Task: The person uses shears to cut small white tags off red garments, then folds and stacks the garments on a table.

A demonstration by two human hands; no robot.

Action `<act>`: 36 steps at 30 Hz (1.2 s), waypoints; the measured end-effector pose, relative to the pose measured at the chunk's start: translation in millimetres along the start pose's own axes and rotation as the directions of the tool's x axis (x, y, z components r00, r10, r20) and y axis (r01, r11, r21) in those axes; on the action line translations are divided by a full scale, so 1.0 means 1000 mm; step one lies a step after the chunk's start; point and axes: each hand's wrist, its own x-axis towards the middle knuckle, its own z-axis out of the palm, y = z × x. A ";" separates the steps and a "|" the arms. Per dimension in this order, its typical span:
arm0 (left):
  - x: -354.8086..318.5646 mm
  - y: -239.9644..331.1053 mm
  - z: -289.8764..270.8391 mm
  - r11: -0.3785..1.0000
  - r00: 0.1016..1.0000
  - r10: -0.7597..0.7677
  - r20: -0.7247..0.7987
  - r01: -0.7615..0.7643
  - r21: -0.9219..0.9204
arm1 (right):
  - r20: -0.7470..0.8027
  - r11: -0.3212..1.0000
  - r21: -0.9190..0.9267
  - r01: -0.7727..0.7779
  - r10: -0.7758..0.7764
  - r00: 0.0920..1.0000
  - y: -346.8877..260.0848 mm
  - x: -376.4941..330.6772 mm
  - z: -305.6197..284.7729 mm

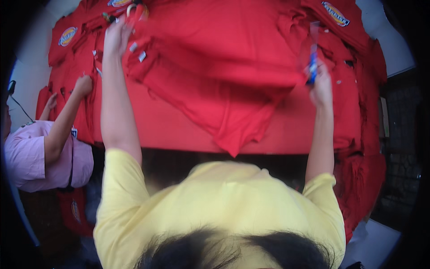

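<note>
A red garment is stretched between my raised hands, blurred by motion, with one pointed corner hanging at the table's near edge. At the far left my left hand is closed on the garment's edge, beside small white tags. My right hand is closed round a blue-handled cutter with a thin, pale, smeared blade pointing away from me. That same hand is next to the garment's right edge; whether its fingers also grip the cloth, I cannot tell.
Red garments with oval patches are heaped round the red-covered table. At the left a person in a pink shirt handles red cloth. A red-handled object with a pale ring lies beyond my left hand. More red cloth hangs at right.
</note>
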 end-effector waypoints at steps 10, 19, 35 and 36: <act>-0.137 -0.040 0.031 0.027 0.890 -0.440 -0.124 0.151 0.988 | 0.245 0.974 -0.021 -0.227 0.225 0.943 0.019 -0.125 0.082; -0.209 -0.072 0.032 0.339 0.909 -0.328 -0.256 0.366 0.867 | 0.262 0.785 -0.573 -0.238 0.450 0.854 0.052 -0.221 0.075; -0.322 -0.083 0.126 0.550 0.543 -0.830 0.129 0.835 0.028 | 0.119 0.865 -0.210 -0.455 0.485 0.867 0.023 -0.236 0.040; -0.329 -0.078 0.136 0.539 0.526 -0.836 0.153 0.841 0.051 | 0.121 0.867 -0.201 -0.456 0.484 0.866 0.022 -0.237 0.042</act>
